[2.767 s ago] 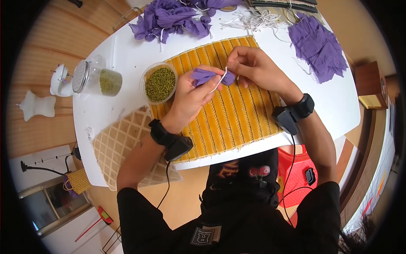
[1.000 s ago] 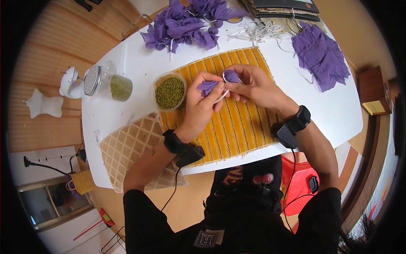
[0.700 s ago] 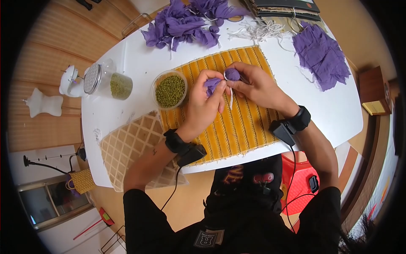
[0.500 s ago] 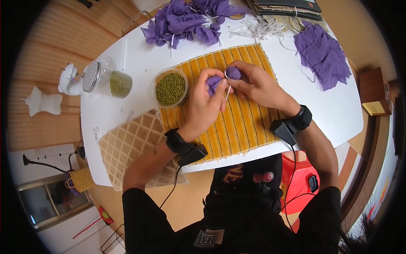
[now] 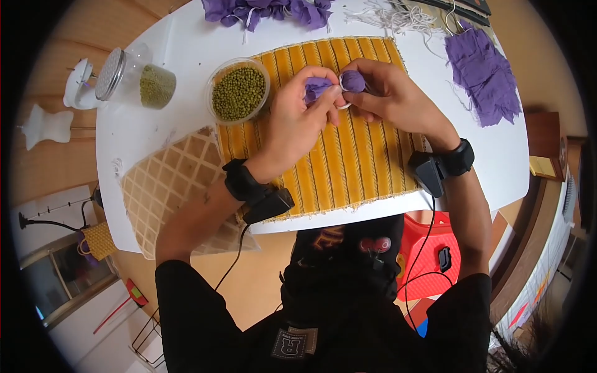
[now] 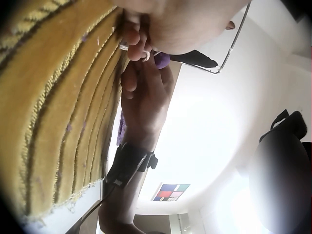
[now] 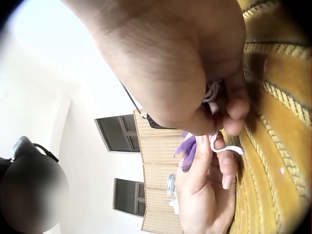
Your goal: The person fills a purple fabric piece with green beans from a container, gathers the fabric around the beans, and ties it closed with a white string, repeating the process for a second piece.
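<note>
Above the striped yellow cloth [image 5: 323, 155], the left hand [image 5: 295, 115] pinches the loose gathered part of a purple cloth [image 5: 316, 88]. Beside it the right hand [image 5: 392, 96] grips the same piece at its rounded purple ball [image 5: 352, 81], thumb below the ball. White string [image 5: 343, 104] lies around the neck between ball and loose part. In the right wrist view a curved end of the string [image 7: 228, 148] hangs by the left hand's fingers [image 7: 227, 168]. Both hands' fingertips nearly meet; the exact hold on the string is partly hidden.
A round tub of green beans [image 5: 217, 110] stands left of the hands, with a jar [image 5: 157, 87] farther left. Purple bundles [image 5: 267, 9], white strings [image 5: 404, 18] and a flat purple cloth stack [image 5: 482, 74] lie at the back. A beige lattice cloth [image 5: 174, 186] lies front left.
The view has shifted, so the table's items sit higher in it. The hands stay together on the purple piece; earlier the ball was turned to be hidden, and the string end hung longer.
</note>
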`<state>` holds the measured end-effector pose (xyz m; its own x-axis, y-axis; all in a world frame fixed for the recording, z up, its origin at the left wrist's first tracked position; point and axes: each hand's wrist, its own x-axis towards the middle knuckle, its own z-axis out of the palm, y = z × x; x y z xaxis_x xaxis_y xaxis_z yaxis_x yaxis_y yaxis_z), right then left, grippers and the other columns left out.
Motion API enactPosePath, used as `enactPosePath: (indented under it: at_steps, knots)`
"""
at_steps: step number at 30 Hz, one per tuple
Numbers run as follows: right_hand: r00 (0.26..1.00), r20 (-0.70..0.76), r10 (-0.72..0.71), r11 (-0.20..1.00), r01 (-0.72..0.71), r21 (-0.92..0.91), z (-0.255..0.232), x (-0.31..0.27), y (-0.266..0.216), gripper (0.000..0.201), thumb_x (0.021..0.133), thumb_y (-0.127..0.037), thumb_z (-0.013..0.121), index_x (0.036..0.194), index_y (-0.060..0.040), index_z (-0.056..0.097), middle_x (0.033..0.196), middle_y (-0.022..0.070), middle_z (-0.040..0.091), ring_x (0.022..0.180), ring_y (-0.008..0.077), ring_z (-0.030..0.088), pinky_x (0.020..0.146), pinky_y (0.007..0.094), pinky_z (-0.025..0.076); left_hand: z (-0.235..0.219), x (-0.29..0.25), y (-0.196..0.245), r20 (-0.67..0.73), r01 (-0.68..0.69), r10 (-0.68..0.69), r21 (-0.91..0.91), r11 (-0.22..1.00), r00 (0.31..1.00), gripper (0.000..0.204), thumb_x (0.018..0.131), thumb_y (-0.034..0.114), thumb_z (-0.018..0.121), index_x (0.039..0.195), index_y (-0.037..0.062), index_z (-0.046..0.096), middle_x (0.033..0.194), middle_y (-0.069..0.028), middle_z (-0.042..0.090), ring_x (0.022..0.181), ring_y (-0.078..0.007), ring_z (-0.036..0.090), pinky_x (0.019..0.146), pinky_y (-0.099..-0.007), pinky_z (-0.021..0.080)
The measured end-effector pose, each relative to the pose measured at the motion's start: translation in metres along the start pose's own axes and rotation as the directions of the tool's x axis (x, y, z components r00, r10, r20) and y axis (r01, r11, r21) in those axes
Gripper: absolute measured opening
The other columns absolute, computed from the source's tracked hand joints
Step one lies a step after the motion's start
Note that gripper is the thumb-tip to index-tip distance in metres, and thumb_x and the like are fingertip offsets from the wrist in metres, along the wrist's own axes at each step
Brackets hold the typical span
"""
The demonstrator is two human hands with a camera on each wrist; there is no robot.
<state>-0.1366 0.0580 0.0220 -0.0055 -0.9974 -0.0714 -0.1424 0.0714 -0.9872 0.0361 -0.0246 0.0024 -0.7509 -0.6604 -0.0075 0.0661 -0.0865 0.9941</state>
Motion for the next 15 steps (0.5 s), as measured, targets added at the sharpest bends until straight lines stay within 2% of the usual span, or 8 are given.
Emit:
enactPosePath:
  at_steps: [2,4,5,7,10,11,13,15]
  knots:
    - [1.0,0.004,-0.008,1.0,0.007,0.027,-0.001,0.0,-0.003,0.017,0.091,-0.009,0.063,0.103,0.0012,0.059,0.075,0.0029,0.06,0.057,0.0067,0.053,0.052,0.0222,0.043,0.0,0.0,0.002,-0.001,0.021,-0.021,-0.025,0.999,1.0,0.014,0.096,0.009,0.056,0.107,0.0007,0.053,0.083,-0.007,0.062,0.06,-0.0098,0.059,0.052,-0.0211,0.044]
    - [0.999,-0.045,-0.01,0.996,0.006,-0.089,0.0,-0.001,-0.006,0.02,0.089,-0.008,0.064,0.106,0.0021,0.059,0.078,0.0046,0.062,0.061,0.0083,0.054,0.056,0.0233,0.045,-0.001,0.0,0.006,-0.005,0.05,-0.05,0.007,0.999,0.999,0.016,0.096,0.01,0.056,0.108,-0.0005,0.053,0.085,-0.0073,0.063,0.062,-0.0124,0.064,0.05,-0.0211,0.044]
    - [0.999,-0.04,-0.008,0.996,0.004,-0.09,0.001,0.0,-0.005,0.02,0.089,-0.008,0.064,0.106,0.0021,0.059,0.078,0.0046,0.062,0.061,0.0083,0.054,0.056,0.0233,0.045,-0.001,-0.001,0.006,-0.01,0.051,-0.051,0.004,0.999,0.999,0.016,0.096,0.01,0.056,0.108,-0.0005,0.053,0.085,-0.0073,0.063,0.062,-0.0124,0.064,0.05,-0.0211,0.044]
    - [0.981,-0.138,-0.137,0.955,0.094,-0.282,0.004,0.0,-0.002,0.023,0.088,-0.008,0.065,0.108,0.0023,0.06,0.081,0.0066,0.063,0.065,0.0118,0.056,0.06,0.0258,0.047,-0.002,-0.001,0.005,-0.012,0.039,-0.039,0.009,0.999,0.999,0.018,0.096,0.01,0.056,0.109,-0.0018,0.052,0.087,-0.0083,0.064,0.062,-0.014,0.066,0.048,-0.0212,0.044]
    - [0.964,-0.156,-0.214,0.917,0.144,-0.371,0.007,0.0,-0.004,0.025,0.087,-0.007,0.065,0.11,0.0017,0.061,0.083,0.008,0.064,0.069,0.0145,0.058,0.064,0.0284,0.048,0.0,-0.002,0.003,-0.033,0.006,-0.007,-0.029,1.0,0.999,0.019,0.096,0.011,0.056,0.108,-0.0035,0.054,0.087,-0.0094,0.065,0.061,-0.0133,0.065,0.048,-0.0212,0.044]
    - [0.966,-0.152,-0.211,0.918,0.142,-0.371,0.008,0.0,-0.002,0.025,0.087,-0.007,0.065,0.11,0.0017,0.061,0.083,0.008,0.064,0.069,0.0145,0.058,0.064,0.0284,0.048,-0.001,-0.001,0.002,-0.036,0.009,-0.01,-0.032,0.999,0.999,0.019,0.096,0.011,0.056,0.108,-0.0035,0.054,0.087,-0.0094,0.065,0.061,-0.0133,0.065,0.048,-0.0212,0.044]
    - [0.93,-0.192,-0.313,0.904,0.231,-0.359,0.01,0.001,0.001,0.025,0.087,-0.005,0.065,0.11,0.002,0.061,0.083,0.0086,0.064,0.07,0.0151,0.059,0.065,0.0289,0.048,-0.002,0.0,0.003,0.019,0.032,-0.032,-0.008,0.999,0.999,0.019,0.096,0.012,0.056,0.106,-0.0045,0.056,0.086,-0.0098,0.066,0.06,-0.0127,0.065,0.047,-0.0212,0.045]
    - [0.937,-0.188,-0.295,0.903,0.21,-0.375,0.011,0.0,-0.003,0.024,0.087,-0.005,0.065,0.11,0.0022,0.061,0.082,0.0079,0.064,0.068,0.0137,0.059,0.064,0.0276,0.049,-0.002,-0.001,0.004,0.004,0.034,-0.034,0.028,0.999,0.999,0.019,0.097,0.012,0.055,0.105,-0.0048,0.057,0.083,-0.0088,0.065,0.059,-0.0119,0.064,0.048,-0.0211,0.045]
